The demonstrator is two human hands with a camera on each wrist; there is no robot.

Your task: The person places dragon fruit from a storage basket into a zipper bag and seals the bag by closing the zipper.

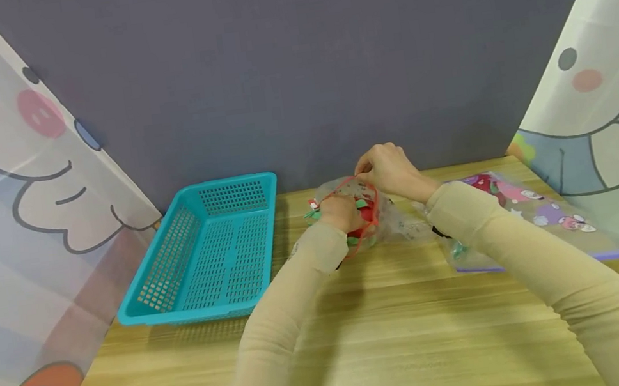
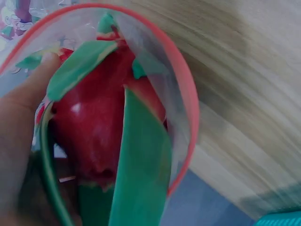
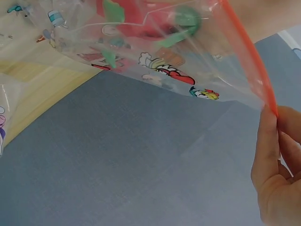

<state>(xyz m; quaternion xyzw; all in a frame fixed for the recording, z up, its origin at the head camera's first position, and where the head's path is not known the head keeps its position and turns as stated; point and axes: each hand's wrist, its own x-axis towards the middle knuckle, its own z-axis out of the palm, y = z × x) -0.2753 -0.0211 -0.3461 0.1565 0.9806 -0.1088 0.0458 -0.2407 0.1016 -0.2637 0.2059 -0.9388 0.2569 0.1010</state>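
Observation:
A clear zip bag [image 3: 164,77] printed with cartoon figures has its orange-red rim spread wide. My left hand [image 1: 343,212] reaches in through the mouth and grips a red artificial fruit [image 2: 91,129], which looks like a pomegranate, with long green leaves [image 2: 141,160]. The thumb lies along one side of the fruit; the other fingers are mostly hidden behind it. At the far side of the opening, my right hand [image 1: 390,169] pinches the rim between thumb and fingers, as the right wrist view shows. More red and green pieces show through the plastic.
A turquoise plastic basket [image 1: 277,235] stands to the left on the wooden table [image 1: 397,343]. On the right, partly behind the right sleeve, lies another printed bag [image 1: 549,212] with a purple zip edge. A dark grey panel [image 1: 295,72] rises behind the table.

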